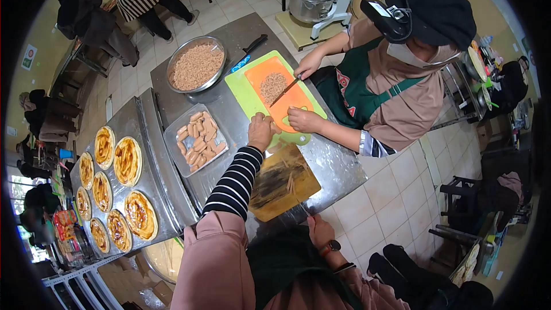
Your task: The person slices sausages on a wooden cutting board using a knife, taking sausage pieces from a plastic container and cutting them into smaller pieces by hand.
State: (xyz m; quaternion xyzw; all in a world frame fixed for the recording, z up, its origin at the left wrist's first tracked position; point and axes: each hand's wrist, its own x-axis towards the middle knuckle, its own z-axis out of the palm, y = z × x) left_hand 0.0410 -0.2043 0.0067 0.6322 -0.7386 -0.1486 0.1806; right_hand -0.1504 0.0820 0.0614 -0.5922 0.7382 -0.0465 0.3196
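Note:
My left hand (262, 131), in a striped cuff, reaches to the near edge of the green cutting board (236, 85). Its fingers are curled, and what they hold, if anything, is hidden. Low beside the table edge, my right hand (321, 232) is closed around what looks like a knife (305, 210), its thin blade seen almost edge-on. Between my hands lies a dark-stained wooden board (270, 201) with a few thin sausage strips (291, 184). Left of my forearm, a clear tray (221, 148) contains several sausages (201, 138).
Across from me a co-worker (396, 74) cuts chopped sausage (273, 87) with a knife (285, 92) on an orange mat (293, 103). A steel bowl of chopped filling (198, 64) and a black-handled knife (255, 44) lie beyond. Several topped dough rounds (127, 161) cover the left tabletop.

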